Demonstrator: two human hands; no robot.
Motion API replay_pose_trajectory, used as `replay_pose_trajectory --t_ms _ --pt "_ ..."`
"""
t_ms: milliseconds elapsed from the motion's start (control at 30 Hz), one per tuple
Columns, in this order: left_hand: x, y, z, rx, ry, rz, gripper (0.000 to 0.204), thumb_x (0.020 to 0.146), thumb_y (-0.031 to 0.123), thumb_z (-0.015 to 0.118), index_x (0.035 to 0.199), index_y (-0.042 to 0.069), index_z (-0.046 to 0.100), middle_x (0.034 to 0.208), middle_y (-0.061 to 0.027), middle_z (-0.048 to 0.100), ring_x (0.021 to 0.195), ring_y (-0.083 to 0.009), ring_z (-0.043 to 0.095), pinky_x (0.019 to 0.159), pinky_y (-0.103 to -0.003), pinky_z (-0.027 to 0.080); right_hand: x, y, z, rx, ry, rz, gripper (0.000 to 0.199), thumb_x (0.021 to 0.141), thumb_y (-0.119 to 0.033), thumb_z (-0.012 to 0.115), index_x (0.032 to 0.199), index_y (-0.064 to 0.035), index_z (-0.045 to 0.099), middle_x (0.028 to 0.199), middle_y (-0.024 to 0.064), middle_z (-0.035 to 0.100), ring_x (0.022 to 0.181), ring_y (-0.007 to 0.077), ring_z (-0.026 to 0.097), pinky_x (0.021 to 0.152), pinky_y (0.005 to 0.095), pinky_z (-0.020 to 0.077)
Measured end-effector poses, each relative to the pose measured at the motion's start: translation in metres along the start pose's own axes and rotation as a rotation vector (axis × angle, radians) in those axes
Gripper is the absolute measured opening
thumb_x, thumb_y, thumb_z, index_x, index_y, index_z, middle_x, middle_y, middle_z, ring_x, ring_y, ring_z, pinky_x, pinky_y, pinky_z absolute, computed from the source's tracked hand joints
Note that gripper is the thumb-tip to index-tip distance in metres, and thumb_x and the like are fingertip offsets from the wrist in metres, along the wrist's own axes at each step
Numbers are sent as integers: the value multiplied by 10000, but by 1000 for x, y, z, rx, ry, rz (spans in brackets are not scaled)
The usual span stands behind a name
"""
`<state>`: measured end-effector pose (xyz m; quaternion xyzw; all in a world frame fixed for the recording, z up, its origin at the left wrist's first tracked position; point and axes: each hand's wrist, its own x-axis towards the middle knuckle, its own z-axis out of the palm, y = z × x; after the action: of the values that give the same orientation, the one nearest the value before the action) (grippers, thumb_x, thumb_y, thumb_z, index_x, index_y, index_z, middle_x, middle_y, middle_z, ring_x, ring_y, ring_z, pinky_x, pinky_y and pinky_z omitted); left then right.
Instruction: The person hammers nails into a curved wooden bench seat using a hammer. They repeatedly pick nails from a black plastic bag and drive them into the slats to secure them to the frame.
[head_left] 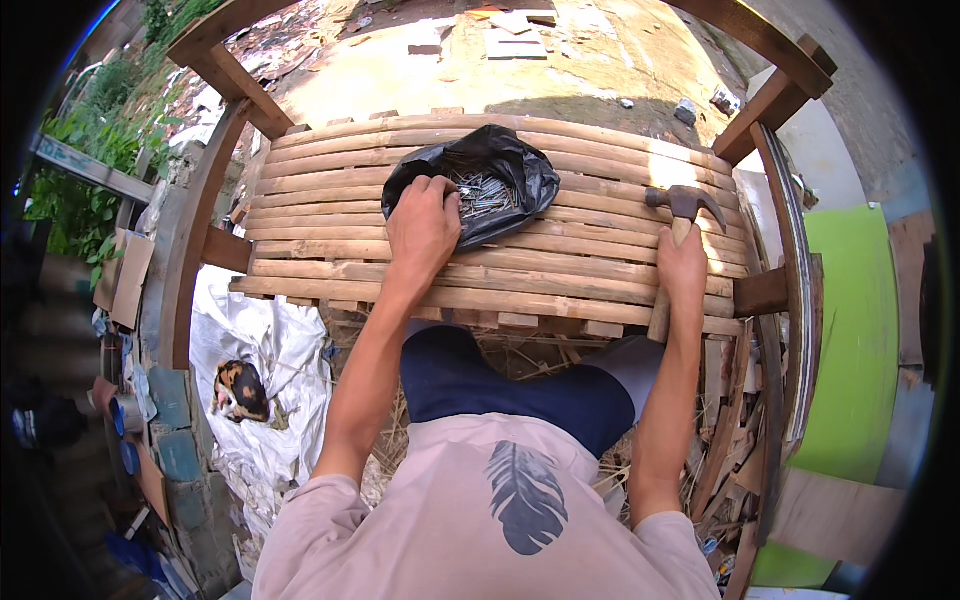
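A black plastic bag [520,215], its mouth spread wide, rests on a bench of bamboo slats [330,238] in front of me. Many loose nails [485,193] fill it. My left hand [425,222] lies over the bag's left rim with its fingers curled in beside the nails; the fingertips are hidden, so what they pinch does not show. To the right, my right hand [683,265] is wrapped round the wooden handle of a claw hammer [685,204]. The hammer's dark head is above the slats, and the handle's end points back toward me.
Wooden posts and rails frame the bench, including a left post [200,235] and a right post [785,270]. A calico cat [240,390] lies on white sheeting [270,335] at lower left. A green panel [850,340] stands at right. Scrap wood litters the ground below.
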<state>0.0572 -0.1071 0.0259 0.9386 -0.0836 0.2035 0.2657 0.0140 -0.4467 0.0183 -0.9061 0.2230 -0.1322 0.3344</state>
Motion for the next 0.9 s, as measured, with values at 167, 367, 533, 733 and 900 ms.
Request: replay_pose_trajectory --t_ms 167,367,533,733,900 --pt "3 26 -8 -302 -33 -12 116 889 118 615 900 5 637 839 -170 658 812 -366 640 734 -429 508 2 3 -1 44 -34 61 403 905 -248 617 1102 100 566 1031 347 652 1005 499 631 891 515 485" --pt "15 72 22 -399 -196 -12 291 975 250 534 934 -27 615 750 -118 647 678 -193 588 674 -353 483 8 15 1 76 -54 57 475 908 -273 600 1184 109 541 1071 353 651 1031 496 632 906 508 490" --pt "33 91 51 -760 -513 -122 316 1035 287 556 967 -7 649 840 -63 678 781 -102 600 705 -280 494 4 8 -2 127 -61 43 485 905 -268 599 1214 100 527 1017 347 665 996 497 644 893 517 499" --pt "30 105 49 -1132 -614 -197 231 1031 201 586 1110 -8 646 934 -61 690 834 -103 611 751 -276 530 6 10 -2 107 -65 78 468 905 -288 614 1175 89 552 1027 335 668 998 482 648 889 515 497" --pt "30 117 31 -1120 -590 -204 238 1021 169 598 1158 -23 635 947 -88 706 810 -113 625 746 -276 528 3 8 -5 115 -47 77 457 904 -294 614 1145 91 566 1041 335 666 1003 482 644 897 515 492"
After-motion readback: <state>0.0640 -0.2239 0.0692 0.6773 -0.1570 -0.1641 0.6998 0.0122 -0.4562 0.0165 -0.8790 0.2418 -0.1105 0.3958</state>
